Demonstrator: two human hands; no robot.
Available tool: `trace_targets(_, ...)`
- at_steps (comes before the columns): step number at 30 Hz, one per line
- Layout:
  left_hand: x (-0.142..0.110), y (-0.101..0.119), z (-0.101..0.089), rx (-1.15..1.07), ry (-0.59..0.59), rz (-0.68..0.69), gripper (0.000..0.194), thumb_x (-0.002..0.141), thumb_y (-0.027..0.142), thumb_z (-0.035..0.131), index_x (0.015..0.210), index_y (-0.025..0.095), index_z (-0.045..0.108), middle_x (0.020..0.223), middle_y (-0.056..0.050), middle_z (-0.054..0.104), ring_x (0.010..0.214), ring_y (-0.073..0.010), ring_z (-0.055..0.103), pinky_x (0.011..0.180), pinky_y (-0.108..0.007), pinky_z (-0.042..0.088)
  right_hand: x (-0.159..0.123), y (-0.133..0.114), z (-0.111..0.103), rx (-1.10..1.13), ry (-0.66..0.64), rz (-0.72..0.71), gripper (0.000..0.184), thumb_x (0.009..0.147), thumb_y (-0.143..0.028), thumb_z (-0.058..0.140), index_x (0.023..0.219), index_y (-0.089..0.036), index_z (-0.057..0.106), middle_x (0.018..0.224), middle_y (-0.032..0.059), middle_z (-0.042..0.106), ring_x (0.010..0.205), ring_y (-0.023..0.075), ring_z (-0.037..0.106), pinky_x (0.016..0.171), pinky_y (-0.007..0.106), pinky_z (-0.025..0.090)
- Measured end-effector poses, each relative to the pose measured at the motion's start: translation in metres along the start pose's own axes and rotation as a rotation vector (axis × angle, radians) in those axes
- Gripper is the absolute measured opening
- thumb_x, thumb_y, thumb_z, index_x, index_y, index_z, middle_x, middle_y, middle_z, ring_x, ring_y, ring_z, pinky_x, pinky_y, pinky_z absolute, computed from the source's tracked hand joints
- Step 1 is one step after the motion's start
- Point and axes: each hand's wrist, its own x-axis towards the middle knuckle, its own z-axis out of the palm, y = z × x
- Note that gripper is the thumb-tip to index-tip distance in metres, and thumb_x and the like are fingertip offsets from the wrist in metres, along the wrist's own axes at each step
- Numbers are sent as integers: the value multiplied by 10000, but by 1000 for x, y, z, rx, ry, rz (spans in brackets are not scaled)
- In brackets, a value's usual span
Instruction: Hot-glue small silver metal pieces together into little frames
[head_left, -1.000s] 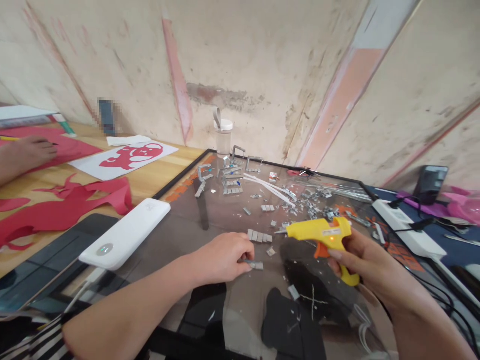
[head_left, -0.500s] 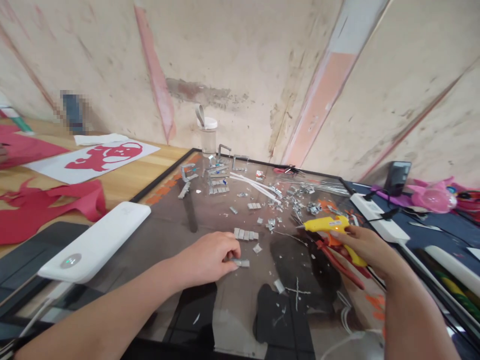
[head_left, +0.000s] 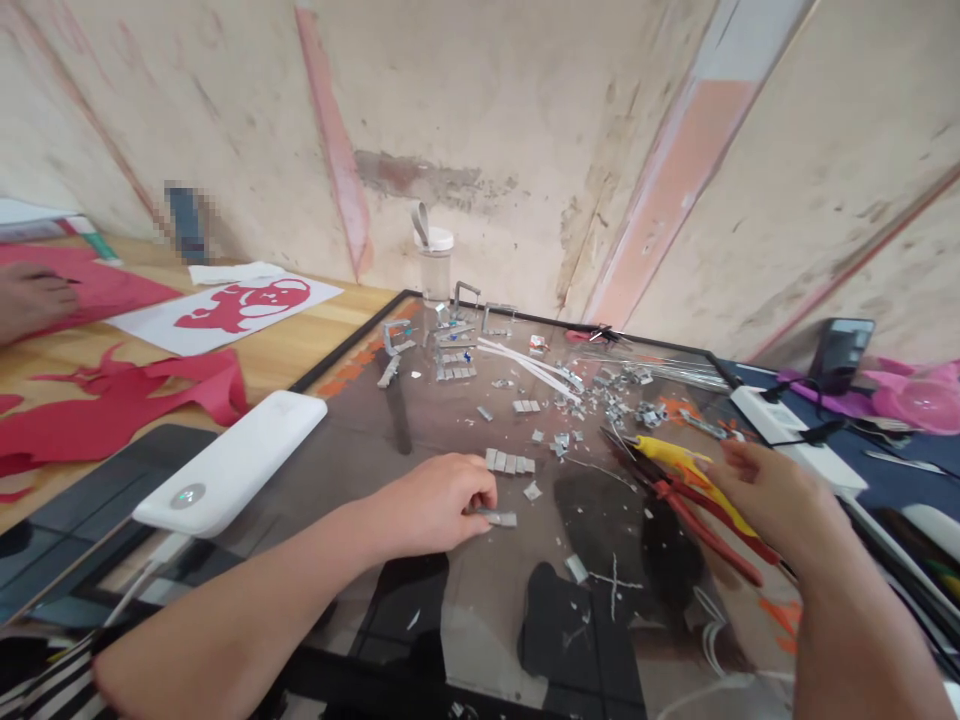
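My left hand [head_left: 450, 500] is closed in a pinch on the near end of a small silver strip [head_left: 502, 518], which lies low over the glass tabletop. Just beyond it sits a row of joined silver pieces [head_left: 510, 462], and a small silver square [head_left: 532, 491] is close by. On the right, a yellow glue gun [head_left: 675, 458] rests against red-handled pliers [head_left: 701, 525]. My right hand [head_left: 765, 490] is beside the glue gun's handle, its fingers loosely bent and apart from the gun, with nothing visible in them.
Silver scraps [head_left: 622, 390] and white sticks [head_left: 525, 365] lie farther back. A lidded jar [head_left: 435, 265] stands by the wall. A white power bank [head_left: 232, 465] is at left, a power strip [head_left: 795, 435] at right. Another person's hand [head_left: 34, 298] rests on red sheet at far left.
My right hand has let go of the glue gun and drawn slightly right; the gun now lies tipped by the pliers. My left hand keeps its pinch on the strip. The view has shifted.
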Motion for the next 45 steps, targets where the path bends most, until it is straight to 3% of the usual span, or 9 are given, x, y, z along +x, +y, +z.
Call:
trace_targets(2, 0, 0, 0, 9, -2, 2, 63, 723, 191, 588, 773, 171, 620, 795, -4, 578, 644, -112, 536, 584, -224, 386, -15, -34, 8, 55, 98, -129, 268, 767, -389, 576, 928, -191, 657, 893, 131, 674, 778, 267, 612, 707, 368, 441)
trace_targets(3, 0, -1, 0, 15, -3, 2, 63, 723, 189, 591, 774, 171, 622, 794, -6, 578, 648, -114, 538, 588, -224, 389, -24, -54, 15, 166, 62, -213, 245, 776, -373, 577, 930, -197, 651, 872, 95, 676, 764, 239, 615, 699, 342, 455)
trace_targets(6, -1, -1, 0, 37, 1, 14, 61, 716, 175, 602, 772, 171, 625, 783, -5, 579, 673, -122, 544, 602, -224, 396, -55, -107, 42, 302, -262, -524, 111, 808, -256, 557, 840, -208, 652, 789, 38, 655, 742, 181, 598, 697, 284, 457)
trace_targets(9, 0, -1, 0, 60, 18, 43, 52, 713, 149, 600, 756, 170, 620, 774, -4, 579, 693, -126, 548, 602, -218, 396, -75, -134, 66, 219, -391, -649, 118, 777, -149, 575, 852, -200, 651, 782, 27, 629, 737, 171, 576, 701, 284, 437)
trace_targets(15, 0, 0, 2, 81, 29, 54, 57, 712, 136, 581, 740, 170, 617, 757, -5, 579, 665, -125, 549, 582, -218, 389, -82, -133, 83, 78, -366, -656, 177, 775, -92, 519, 868, -188, 636, 793, 34, 625, 760, 181, 564, 709, 296, 424)
trace_targets(31, 0, 0, 2, 62, 24, 35, 55, 698, 143, 579, 735, 174, 604, 753, 3, 574, 653, -119, 535, 579, -217, 375, -80, -133, 84, 153, -370, -607, 169, 767, -86, 532, 815, -199, 648, 734, 14, 611, 686, 160, 560, 652, 261, 426)
trace_targets(45, 0, 0, 4, 73, 29, 29, 69, 690, 132, 572, 730, 174, 609, 752, 4, 578, 662, -120, 532, 581, -210, 376, -82, -135, 86, 126, -360, -624, 166, 758, -65, 567, 787, -190, 672, 752, 25, 639, 745, 170, 583, 693, 260, 419)
